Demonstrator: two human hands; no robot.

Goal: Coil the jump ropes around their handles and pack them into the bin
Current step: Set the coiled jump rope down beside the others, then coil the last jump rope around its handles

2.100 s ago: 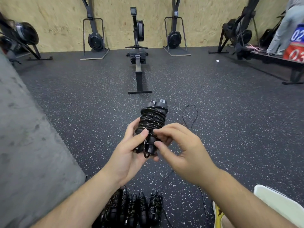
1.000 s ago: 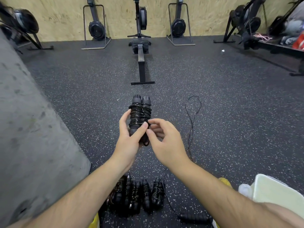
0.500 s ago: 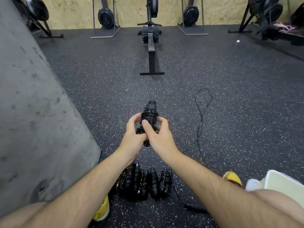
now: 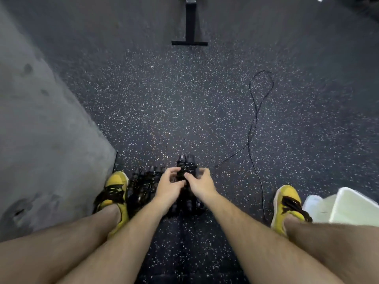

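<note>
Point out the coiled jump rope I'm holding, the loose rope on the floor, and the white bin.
coiled jump rope (image 4: 186,170): head view, wound cord below the handle ends.
loose rope (image 4: 248,140): head view, middle of the strand.
white bin (image 4: 356,210): head view, side wall.

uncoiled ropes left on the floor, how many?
1. The loose rope trails over the floor ahead of the right shoe. More could be hidden or out of frame.

A gym; speckled rubber floor (image 4: 174,103), black machine rail (image 4: 190,23), jump ropes (image 4: 143,187).
</note>
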